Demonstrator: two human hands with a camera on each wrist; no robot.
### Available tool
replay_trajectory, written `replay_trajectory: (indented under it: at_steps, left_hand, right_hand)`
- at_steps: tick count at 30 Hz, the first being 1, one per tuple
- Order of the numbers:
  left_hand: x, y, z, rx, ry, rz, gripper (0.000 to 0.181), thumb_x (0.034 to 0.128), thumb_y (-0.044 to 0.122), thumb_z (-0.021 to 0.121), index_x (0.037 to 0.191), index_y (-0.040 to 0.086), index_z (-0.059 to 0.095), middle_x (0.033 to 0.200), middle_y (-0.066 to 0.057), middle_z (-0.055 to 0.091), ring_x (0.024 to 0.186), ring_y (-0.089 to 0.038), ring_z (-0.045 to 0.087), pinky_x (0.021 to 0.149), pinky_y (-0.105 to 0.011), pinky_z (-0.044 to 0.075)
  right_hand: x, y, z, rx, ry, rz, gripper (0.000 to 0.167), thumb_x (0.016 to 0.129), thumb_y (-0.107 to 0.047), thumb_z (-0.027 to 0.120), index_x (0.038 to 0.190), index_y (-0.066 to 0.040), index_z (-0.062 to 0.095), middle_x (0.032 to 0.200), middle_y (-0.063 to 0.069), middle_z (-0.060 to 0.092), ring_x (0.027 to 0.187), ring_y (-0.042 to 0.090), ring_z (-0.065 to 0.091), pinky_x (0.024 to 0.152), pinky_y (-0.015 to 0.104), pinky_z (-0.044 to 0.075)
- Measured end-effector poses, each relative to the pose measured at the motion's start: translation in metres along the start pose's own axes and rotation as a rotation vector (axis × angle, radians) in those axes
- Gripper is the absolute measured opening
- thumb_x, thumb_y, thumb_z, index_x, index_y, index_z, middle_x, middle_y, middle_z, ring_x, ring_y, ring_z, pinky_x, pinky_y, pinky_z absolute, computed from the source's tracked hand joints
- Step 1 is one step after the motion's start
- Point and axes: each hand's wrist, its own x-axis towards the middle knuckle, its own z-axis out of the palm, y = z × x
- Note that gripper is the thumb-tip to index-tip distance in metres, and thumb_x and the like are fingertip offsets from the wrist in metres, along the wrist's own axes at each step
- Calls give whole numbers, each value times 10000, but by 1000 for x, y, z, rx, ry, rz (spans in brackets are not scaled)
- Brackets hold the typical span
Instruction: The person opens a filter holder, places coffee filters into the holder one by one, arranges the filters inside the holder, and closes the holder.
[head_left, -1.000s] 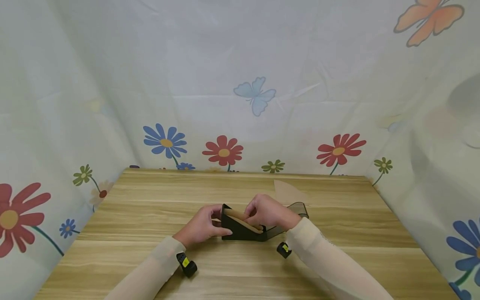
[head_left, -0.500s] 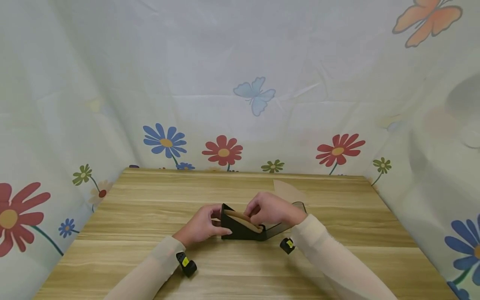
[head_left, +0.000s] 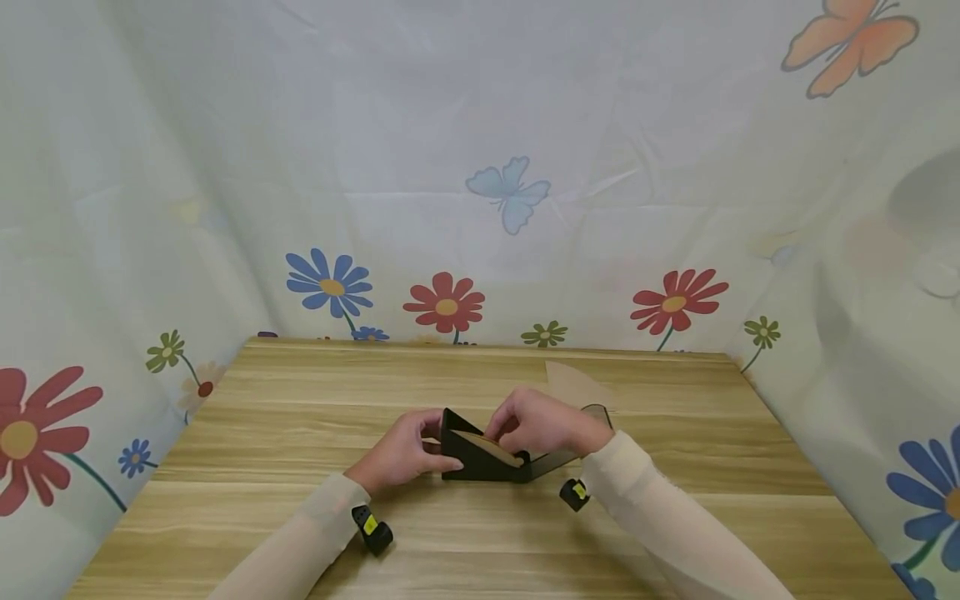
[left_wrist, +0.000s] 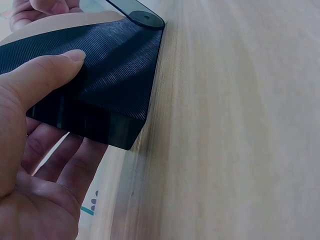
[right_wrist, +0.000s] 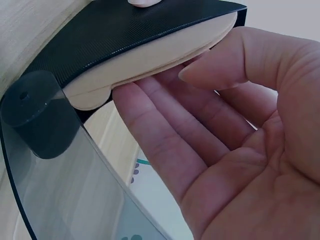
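A black ribbed wedge-shaped box (head_left: 476,460), with a hinged see-through lid (right_wrist: 75,185) swung open to the right, stands on the wooden table. Tan coffee filter papers (right_wrist: 155,55) sit in it, their curved edges showing at the top. My left hand (head_left: 405,450) grips the box's left end; its thumb lies on the ribbed front in the left wrist view, fingers round the other side. At the box's opening, my right hand (head_left: 536,421) pinches the papers' edge between thumb and fingers; some fingertips are hidden behind the papers.
Behind the right hand, a loose tan filter paper (head_left: 573,383) lies flat on the table (head_left: 300,392). A flower-printed curtain (head_left: 390,167) hangs along the back and both sides. Each wrist carries a small black camera, such as the left one (head_left: 372,531).
The filter papers sit lower in the box than half a second ago. My right hand has shifted slightly at the opening, while the left hand keeps its hold on the box.
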Motion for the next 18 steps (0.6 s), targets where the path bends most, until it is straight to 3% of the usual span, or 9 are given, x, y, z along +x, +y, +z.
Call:
replay_trajectory:
  at_steps: [9,13,18]
  left_hand:
    - [0,-1,-1,-10,-3,-2,367,813,296,887,1120,265,690,1102,65,720,1027,-152,679,897,-302,553]
    - [1,-4,0,-21,-3,4,368,804,321,891,1110,266,694,1094,57,721,1021,-161,680,883,-300,555]
    - [2,-7,0,-32,-10,6,354,801,323,893,1090,271,697,1092,57,715,1024,-165,676,898,-289,554]
  right_hand:
    - [-11,-1,-24,-29,67,24,153,945,-130,694,1044,-153,808,1032,21,780,875,94,709,820,307,592]
    - [-19,-1,-44,-24,149,-5,175,949,-214,736,1082,-117,794,1038,40,790,909,124,730,824,326,597]
    - [-28,1,-70,-13,271,41,263,932,-270,768,1113,-79,775,1053,32,773,939,160,719,835,343,586]
